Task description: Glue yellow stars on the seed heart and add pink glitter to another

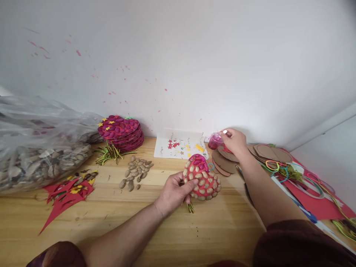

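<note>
My left hand [174, 193] grips the left edge of a red strawberry-shaped craft [202, 178] covered with tan seeds, its top painted pink. The craft rests on the wooden table [116, 218] at centre. My right hand [234, 142] reaches to the back of the table and closes its fingers round a small clear cup of pink paint [214, 141]. Under that hand lie several brown cardboard cutouts [222, 163].
A stack of finished magenta crafts [122, 131] stands at the back, green strips [109, 152] before it. Loose seeds [136, 171] lie mid-table. A plastic bag of shells [41, 148] fills the left. Red paper scraps [65, 194], a sticker sheet [179, 145], coloured rubber bands [278, 168] and red sheets [314, 196] surround.
</note>
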A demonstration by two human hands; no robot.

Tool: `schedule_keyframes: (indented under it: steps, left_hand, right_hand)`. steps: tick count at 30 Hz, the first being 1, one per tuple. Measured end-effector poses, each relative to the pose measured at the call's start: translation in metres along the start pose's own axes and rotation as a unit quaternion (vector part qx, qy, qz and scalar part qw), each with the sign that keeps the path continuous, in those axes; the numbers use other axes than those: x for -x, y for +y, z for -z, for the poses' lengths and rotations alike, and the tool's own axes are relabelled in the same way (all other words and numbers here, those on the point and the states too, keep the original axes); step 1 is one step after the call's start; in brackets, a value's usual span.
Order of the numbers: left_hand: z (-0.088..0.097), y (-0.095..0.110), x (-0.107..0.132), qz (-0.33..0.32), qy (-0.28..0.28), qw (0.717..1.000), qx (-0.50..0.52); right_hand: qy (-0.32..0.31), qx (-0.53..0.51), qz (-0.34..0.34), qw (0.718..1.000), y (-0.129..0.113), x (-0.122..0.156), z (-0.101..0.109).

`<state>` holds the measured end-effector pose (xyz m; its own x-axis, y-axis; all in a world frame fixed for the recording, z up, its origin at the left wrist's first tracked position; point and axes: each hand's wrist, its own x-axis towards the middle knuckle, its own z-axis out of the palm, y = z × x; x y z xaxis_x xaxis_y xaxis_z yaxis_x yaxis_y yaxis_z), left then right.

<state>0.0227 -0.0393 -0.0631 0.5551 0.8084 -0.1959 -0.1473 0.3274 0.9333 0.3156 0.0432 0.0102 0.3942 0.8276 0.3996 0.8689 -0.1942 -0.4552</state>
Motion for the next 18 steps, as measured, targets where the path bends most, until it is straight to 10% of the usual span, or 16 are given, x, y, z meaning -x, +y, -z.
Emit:
schedule_keyframes:
  steps: [10,18]
  left_hand:
    - [0.001,-0.004,-0.002,-0.002,-0.010,1.000,0.013]
    - [0.000,0.002,0.003,0.001,-0.001,1.000,-0.007]
  right_hand:
    - [0.064,-0.068,-0.003,0.996,-0.011,0.019,0.018]
    - [0.123,-0.286,0.056,0.948,-0.072,0.129,0.061]
